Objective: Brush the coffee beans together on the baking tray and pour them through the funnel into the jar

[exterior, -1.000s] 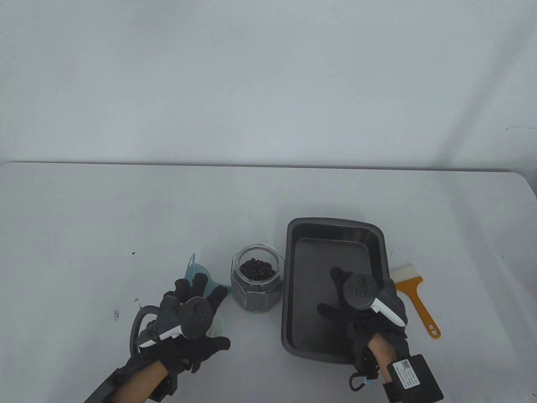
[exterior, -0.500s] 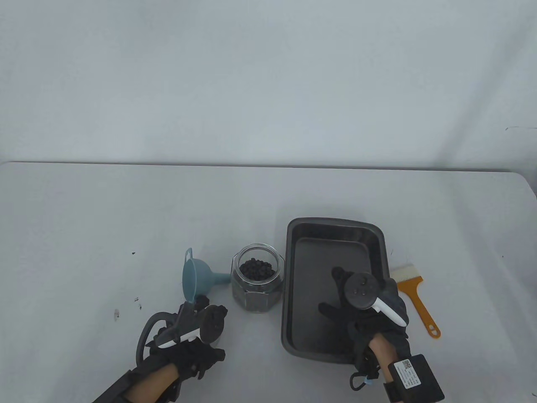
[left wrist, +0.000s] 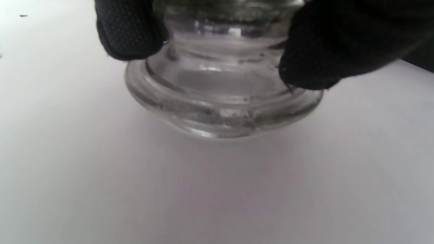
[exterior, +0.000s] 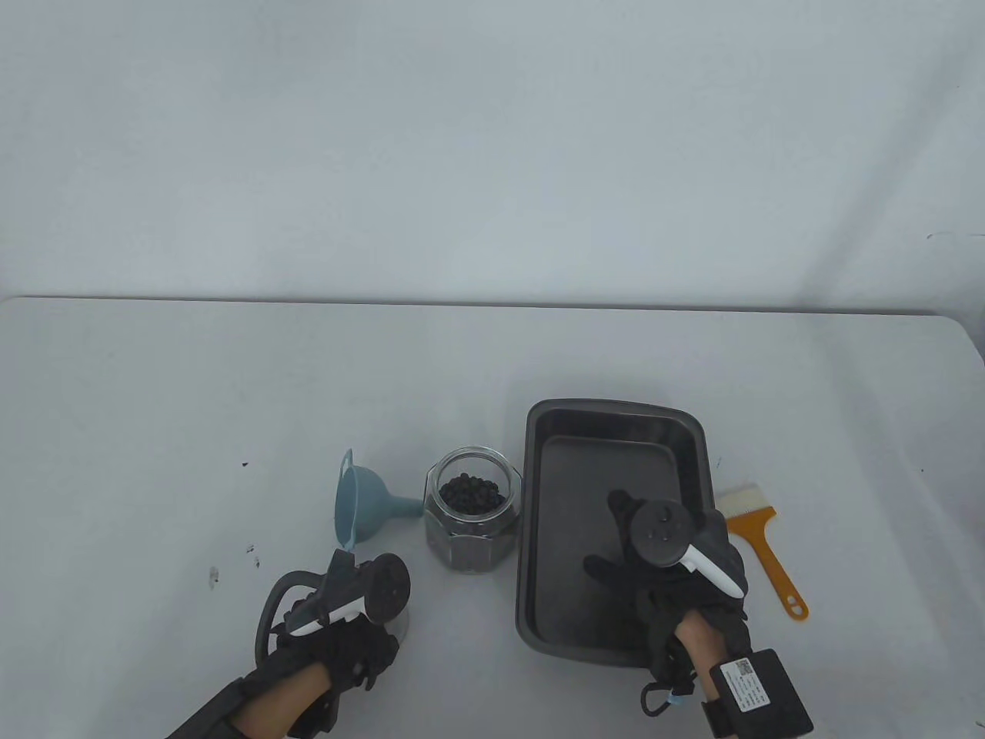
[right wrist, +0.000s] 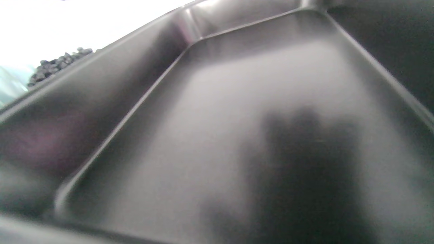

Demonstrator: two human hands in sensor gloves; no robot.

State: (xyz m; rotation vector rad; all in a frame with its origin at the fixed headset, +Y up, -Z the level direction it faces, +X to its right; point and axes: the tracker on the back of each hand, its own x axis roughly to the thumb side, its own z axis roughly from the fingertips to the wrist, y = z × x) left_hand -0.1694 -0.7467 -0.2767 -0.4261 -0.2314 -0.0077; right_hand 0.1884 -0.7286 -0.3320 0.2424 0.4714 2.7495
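The glass jar (exterior: 472, 512) stands open with coffee beans (exterior: 471, 493) inside, left of the dark baking tray (exterior: 608, 416). No beans show on the tray floor (right wrist: 237, 101). The blue funnel (exterior: 355, 504) lies on its side, spout toward the jar. My left hand (exterior: 362, 616) is near the table's front, below the funnel; its fingertips (left wrist: 129, 30) pinch the top of a clear glass lid (left wrist: 220, 101) that sits on the table. My right hand (exterior: 646, 554) lies inside the tray with fingers spread, holding nothing.
An orange-handled brush (exterior: 758, 539) with white bristles lies on the table right of the tray. A few dark specks (exterior: 250, 550) dot the white table left of my left hand. The far table edge meets a plain white wall.
My left hand left the funnel, drew back toward me and came down on the glass lid. The funnel now lies on its side. The right hand has not moved.
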